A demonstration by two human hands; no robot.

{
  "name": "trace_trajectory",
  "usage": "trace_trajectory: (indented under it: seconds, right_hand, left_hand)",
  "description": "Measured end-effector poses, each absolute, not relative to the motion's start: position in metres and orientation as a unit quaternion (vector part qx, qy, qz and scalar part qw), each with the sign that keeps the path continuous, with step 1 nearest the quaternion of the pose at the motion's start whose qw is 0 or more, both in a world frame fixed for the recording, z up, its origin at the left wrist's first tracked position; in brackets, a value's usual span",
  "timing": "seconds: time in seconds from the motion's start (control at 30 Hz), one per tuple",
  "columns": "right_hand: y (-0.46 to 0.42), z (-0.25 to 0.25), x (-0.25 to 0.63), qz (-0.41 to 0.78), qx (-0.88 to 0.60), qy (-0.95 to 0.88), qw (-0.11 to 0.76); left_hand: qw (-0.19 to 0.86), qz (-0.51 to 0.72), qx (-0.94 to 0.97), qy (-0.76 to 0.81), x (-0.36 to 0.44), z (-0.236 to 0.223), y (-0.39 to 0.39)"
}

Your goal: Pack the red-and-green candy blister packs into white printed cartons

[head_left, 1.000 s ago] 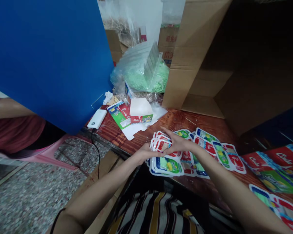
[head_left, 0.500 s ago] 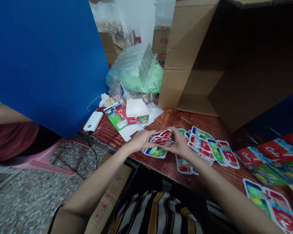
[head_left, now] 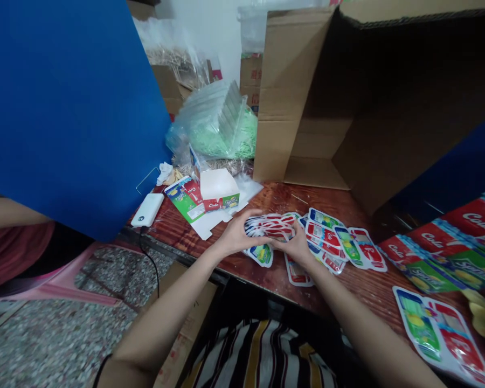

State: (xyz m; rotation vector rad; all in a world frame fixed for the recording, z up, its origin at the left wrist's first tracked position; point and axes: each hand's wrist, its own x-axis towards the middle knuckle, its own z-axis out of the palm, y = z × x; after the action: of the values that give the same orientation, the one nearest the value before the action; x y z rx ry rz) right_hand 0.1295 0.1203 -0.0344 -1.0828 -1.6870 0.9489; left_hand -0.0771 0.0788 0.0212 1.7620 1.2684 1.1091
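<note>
A stack of flat, bottle-printed packets, with red and white edges showing, is gripped between my two hands above the table's front edge. My left hand closes round the stack's left end. At the right end, my right hand wraps its thumb and fingers about it. Below the stack lies a green and blue packet, partly covered by my hands. Right of my right hand, several loose red Cola packets and green ones overlap on the table. What is inside the packets cannot be made out.
An unfolded printed carton lies behind my left hand, near a white power bank with a cable. Behind stands a large open cardboard box. Cola and Sprite boxes line the right. Another person's arm shows at left.
The view has shifted slightly to the right. The stack is more fanned and spread wider between my hands, which stay gripping its ends.
</note>
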Motion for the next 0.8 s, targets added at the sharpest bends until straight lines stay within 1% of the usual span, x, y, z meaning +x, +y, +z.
trace_trajectory:
  seconds: [0.1,0.2,0.3,0.43,0.5,0.6,0.73,0.8]
  right_hand:
    - [0.119,-0.038,0.130,0.422,-0.455,-0.621,0.479]
    - [0.115,-0.038,0.131,0.442,-0.452,-0.604,0.485]
    - [0.109,-0.035,0.129,0.459,-0.442,-0.594,0.491]
    - [0.095,-0.031,0.124,0.474,-0.439,-0.564,0.514]
    - [0.090,-0.034,0.122,0.492,-0.434,-0.562,0.504]
    - [0.085,-0.041,0.123,0.494,-0.414,-0.606,0.466]
    - [0.084,-0.047,0.128,0.462,-0.384,-0.665,0.443]
    - [0.084,-0.046,0.129,0.491,-0.379,-0.648,0.442]
  left_hand:
    - [0.433,0.511,0.603,0.434,-0.075,0.000,0.074]
    - [0.472,0.548,0.544,0.426,-0.062,-0.024,0.064]
    - [0.456,0.575,0.500,0.461,-0.046,-0.036,0.057]
    - [0.412,0.591,0.512,0.468,-0.046,-0.026,0.052]
    - [0.414,0.571,0.530,0.471,-0.056,-0.020,0.051]
    - [0.447,0.535,0.537,0.475,-0.071,-0.025,0.047]
    - [0.452,0.536,0.532,0.475,-0.076,-0.043,0.045]
    - [0.444,0.543,0.538,0.468,-0.072,-0.046,0.046]
